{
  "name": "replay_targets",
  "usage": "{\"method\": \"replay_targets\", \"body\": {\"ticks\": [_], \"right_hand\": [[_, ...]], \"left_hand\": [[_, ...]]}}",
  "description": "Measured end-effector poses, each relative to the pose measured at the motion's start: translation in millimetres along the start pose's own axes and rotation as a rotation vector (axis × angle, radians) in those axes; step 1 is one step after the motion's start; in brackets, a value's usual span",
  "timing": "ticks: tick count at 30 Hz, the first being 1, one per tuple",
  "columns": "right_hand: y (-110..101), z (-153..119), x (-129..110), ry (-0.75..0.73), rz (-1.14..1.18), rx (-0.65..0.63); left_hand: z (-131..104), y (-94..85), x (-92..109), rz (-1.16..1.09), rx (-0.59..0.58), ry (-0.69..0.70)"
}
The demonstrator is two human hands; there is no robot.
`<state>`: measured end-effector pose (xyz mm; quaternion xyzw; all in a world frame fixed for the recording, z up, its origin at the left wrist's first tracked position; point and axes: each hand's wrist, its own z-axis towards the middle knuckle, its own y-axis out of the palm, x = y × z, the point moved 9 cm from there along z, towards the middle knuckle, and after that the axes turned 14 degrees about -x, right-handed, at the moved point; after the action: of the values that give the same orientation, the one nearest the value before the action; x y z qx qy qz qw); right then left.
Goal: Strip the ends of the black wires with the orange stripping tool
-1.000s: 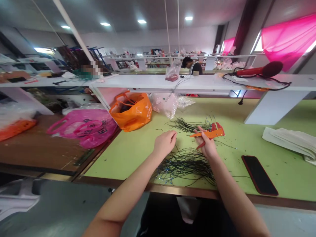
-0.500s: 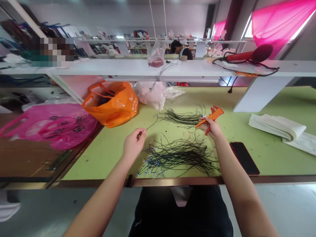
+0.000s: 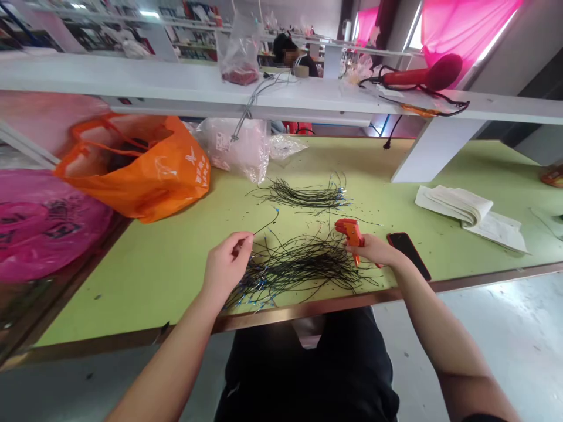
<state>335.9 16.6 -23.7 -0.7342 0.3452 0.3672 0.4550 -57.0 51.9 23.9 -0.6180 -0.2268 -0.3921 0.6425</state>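
My left hand (image 3: pixel 227 265) pinches one end of a thin black wire (image 3: pixel 266 226), whose other end carries a blue tip. Closed around the handles of an orange-red wire stripper (image 3: pixel 350 232) is my right hand (image 3: pixel 369 248); the tool's head points away from me. Between and below both hands lies a loose pile of black wires (image 3: pixel 308 261), many with blue ends toward the left. Farther back rests a smaller, neater bundle of black wires (image 3: pixel 303 193) with blue ends on its right side.
An orange bag (image 3: pixel 162 170) and a pink bag (image 3: pixel 48 223) fill the left. Clear plastic bags (image 3: pixel 240 146) lie behind. On the right are a phone (image 3: pixel 409 255) and folded cloth or paper (image 3: pixel 457 205). A shelf (image 3: pixel 176 88) crosses above, holding a red hair dryer-like tool (image 3: pixel 422 75).
The camera view has turned and shifted. My right hand has drawn the wire stripper back from the far bundle to the near pile. My left hand still holds the wire.
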Motion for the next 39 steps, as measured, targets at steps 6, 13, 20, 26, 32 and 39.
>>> {"method": "replay_targets", "body": {"ticks": [6, 13, 20, 26, 32, 39], "right_hand": [[6, 13, -28, -0.040, 0.109, -0.110], [-12, 43, -54, -0.122, 0.392, -0.002], [-4, 78, -83, -0.268, 0.785, 0.064], [111, 167, -131, -0.094, 1.041, -0.149], [113, 148, -135, -0.293, 1.102, -0.192], [69, 74, -107, -0.585, 0.945, -0.068]], "left_hand": [[-3, -4.6, -2, -0.052, 0.018, 0.004], [-11, -23.7, -20, -0.101, 0.051, -0.026], [-21, -45.6, -36, -0.253, 0.183, -0.053], [-22, -57.7, -21, -0.189, 0.264, -0.010], [-20, -75.0, 2, 0.160, 0.260, 0.007], [4, -36.3, 38, 0.376, 0.187, 0.101]]}}
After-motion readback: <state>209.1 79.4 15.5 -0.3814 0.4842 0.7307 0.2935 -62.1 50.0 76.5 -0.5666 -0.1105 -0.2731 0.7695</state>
